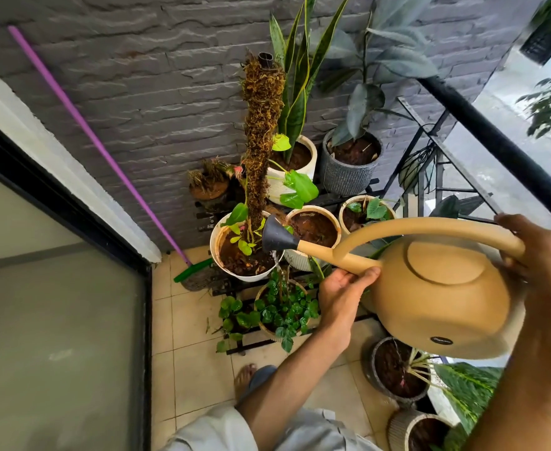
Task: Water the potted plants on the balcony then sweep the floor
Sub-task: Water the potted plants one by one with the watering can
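Landmark: tan watering can [437, 297], right of centre, tipped forward.

Grey brick wall [157, 92] stands behind the can and backs the whole plant group. Tiled floor [196, 346] lies below the can; a bare foot [244, 374] rests on it, lower left of the can.

Black tiered plant stand [329, 198] is beyond the can, against the wall. Broom [105, 148] with a purple handle and green head leans on the wall, well left of the can.

The can's body is held above the floor pots, its spout pointing left and ending in a black rose [275, 235]. Its long handle arcs back over the body.

White pot with a moss pole [225, 255] is just left of the rose. Low pot of small round leaves [284, 307] sits below the rose; a thin stream of water [279, 265] falls from the rose towards it.

Left hand [342, 291] is under the base of the spout, thumb and fingers curled up around it. Right hand [541, 249] is at the rear of the handle, fingers wrapped around it; fingertips are hidden behind the handle.
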